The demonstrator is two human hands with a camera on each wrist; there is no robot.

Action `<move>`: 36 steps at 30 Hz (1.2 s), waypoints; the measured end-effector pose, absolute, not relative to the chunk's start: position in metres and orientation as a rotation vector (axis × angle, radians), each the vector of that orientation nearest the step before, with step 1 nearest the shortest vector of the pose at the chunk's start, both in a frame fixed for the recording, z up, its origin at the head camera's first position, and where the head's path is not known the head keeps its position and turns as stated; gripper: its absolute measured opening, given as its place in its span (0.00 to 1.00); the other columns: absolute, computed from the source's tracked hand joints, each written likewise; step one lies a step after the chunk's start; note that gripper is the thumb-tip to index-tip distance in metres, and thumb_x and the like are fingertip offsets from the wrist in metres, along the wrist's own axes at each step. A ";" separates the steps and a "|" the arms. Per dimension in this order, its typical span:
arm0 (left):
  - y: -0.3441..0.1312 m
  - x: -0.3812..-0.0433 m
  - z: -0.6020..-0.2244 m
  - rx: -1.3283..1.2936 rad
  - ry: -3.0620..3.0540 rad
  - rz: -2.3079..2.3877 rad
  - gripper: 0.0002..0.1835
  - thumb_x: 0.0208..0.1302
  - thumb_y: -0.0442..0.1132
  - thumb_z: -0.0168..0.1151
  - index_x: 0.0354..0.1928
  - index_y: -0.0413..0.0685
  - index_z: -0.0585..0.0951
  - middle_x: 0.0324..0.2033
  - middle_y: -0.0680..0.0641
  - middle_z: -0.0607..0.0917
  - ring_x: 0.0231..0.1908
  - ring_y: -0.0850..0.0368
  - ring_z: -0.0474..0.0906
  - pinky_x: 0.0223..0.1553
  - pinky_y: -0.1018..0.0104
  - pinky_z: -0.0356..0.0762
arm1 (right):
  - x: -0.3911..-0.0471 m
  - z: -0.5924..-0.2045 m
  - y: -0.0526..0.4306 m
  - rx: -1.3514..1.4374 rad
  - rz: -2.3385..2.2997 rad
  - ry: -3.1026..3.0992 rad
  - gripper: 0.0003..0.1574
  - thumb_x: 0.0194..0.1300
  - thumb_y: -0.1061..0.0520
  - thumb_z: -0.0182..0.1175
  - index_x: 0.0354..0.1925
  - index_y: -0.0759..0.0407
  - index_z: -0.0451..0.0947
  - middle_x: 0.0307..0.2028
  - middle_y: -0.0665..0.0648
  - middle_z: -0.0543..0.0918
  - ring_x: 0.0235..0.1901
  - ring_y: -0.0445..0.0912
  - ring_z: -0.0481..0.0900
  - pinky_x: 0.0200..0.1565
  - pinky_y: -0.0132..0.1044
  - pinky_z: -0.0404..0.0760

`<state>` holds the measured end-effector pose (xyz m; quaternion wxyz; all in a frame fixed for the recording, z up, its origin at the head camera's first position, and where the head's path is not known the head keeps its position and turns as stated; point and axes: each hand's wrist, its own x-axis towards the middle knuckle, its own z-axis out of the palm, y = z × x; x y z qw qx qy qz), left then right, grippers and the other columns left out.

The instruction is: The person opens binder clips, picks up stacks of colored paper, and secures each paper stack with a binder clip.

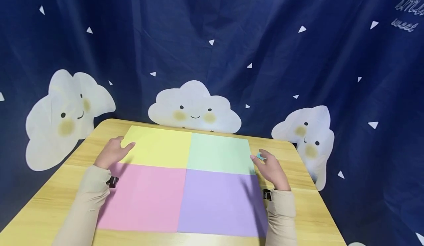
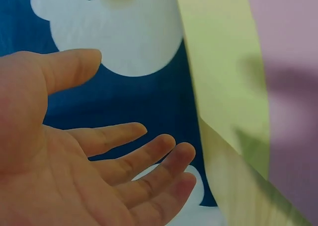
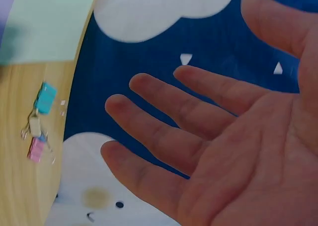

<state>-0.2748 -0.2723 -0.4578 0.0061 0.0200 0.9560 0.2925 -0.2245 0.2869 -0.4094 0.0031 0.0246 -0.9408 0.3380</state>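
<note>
My left hand point(image 1: 113, 153) hovers near the left edge of the yellow sheet point(image 1: 159, 146), thumb and fingers spread and holding nothing. Over on the other side, my right hand point(image 1: 272, 169) hangs beside the mint sheet point(image 1: 220, 154), its palm bare in the right wrist view. Small binder clips lie on the table by that hand: a teal binder clip point(image 3: 45, 98), a pink binder clip point(image 3: 36, 149) and a cream binder clip point(image 3: 35, 125) between them. From the head view, my right fingers mostly cover these clips.
A pink sheet point(image 1: 142, 198) and a purple sheet point(image 1: 222, 203) adjoin the yellow and mint ones, together forming a rectangle on the wooden table point(image 1: 308, 201). Behind the table's far edge hangs a dark blue curtain point(image 1: 185, 54) with smiling clouds.
</note>
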 end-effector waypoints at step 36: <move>-0.293 -0.306 -0.491 -0.239 2.880 0.764 0.36 0.70 0.52 0.50 0.54 0.16 0.71 0.53 0.13 0.66 0.51 0.16 0.64 0.48 0.32 0.76 | -0.257 -0.449 0.386 -0.557 1.501 -2.738 0.45 0.79 0.40 0.49 0.70 0.80 0.63 0.45 0.70 0.88 0.32 0.42 0.87 0.40 0.38 0.91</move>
